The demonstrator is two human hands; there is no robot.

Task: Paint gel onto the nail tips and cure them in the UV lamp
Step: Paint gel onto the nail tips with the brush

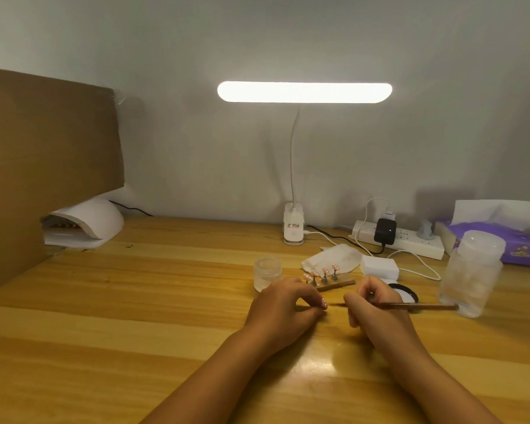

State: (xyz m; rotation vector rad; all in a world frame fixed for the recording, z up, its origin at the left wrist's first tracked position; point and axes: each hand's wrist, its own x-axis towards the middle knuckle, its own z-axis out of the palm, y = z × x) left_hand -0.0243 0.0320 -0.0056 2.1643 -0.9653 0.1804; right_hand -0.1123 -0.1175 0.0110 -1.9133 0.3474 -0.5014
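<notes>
Likely a home nail desk: wooden table [135, 316], clip lamp [303, 92] (lit), power strip [410, 240], tissue box [502, 243].

Pinches nail tip [324, 302] in left hand [283, 304], grips brush [423, 306] in right hand [374, 304], bristle end pointing at tip, just beside it. Works just in front of nail stand [325, 280], UV lamp [86, 223] well apart at far left.

view: head-worn wide-angle | faces: forward, down onto desk [110, 316] | range: near | views: one
</notes>
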